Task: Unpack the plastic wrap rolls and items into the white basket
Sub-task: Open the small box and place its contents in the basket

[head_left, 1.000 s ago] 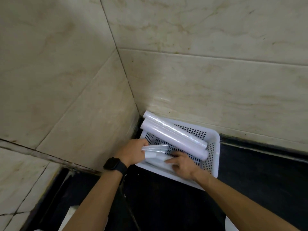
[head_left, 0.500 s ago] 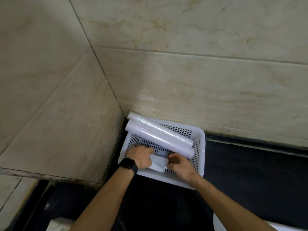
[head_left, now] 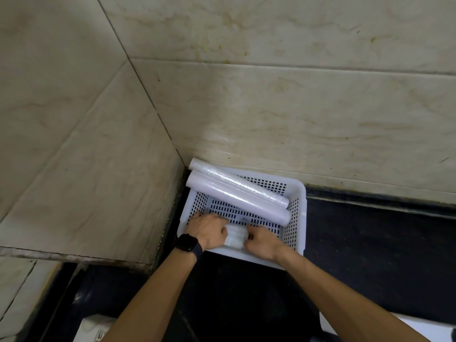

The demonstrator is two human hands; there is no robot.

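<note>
Where two beige tiled walls (head_left: 271,107) meet, a white basket (head_left: 303,193) stands on a black counter (head_left: 370,243), close into the corner; perforated floor and sides, solid rim.

Contents, far side: two plastic wrap rolls, side by side and touching, laid slantwise.
- Rear roll (head_left: 249,185): clear glossy film, left end propped over the basket's far left corner, right end down inside near the right wall.
- Front roll (head_left: 237,199): pale, faintly lilac, same slant, left end resting on the left rim, right end low against the right wall.

Contents, near side: small white packet (head_left: 236,237), ribbed or folded in look, detail too blurred to read, sitting inside the basket just behind the near rim.

Left hand (head_left: 208,230): fingers curled round the packet's left end, knuckles up; black watch (head_left: 186,242) on the wrist.

Right hand (head_left: 262,243): fingers curled on the packet's right end, gripping it likewise.

Both forearms reach in from the lower edge, over the counter.

Outside the basket: white box (head_left: 95,328) with dark print at the lower left edge, partly cut off; flat white object (head_left: 419,329) at the lower right corner, also cut off, kind not discernible.
</note>
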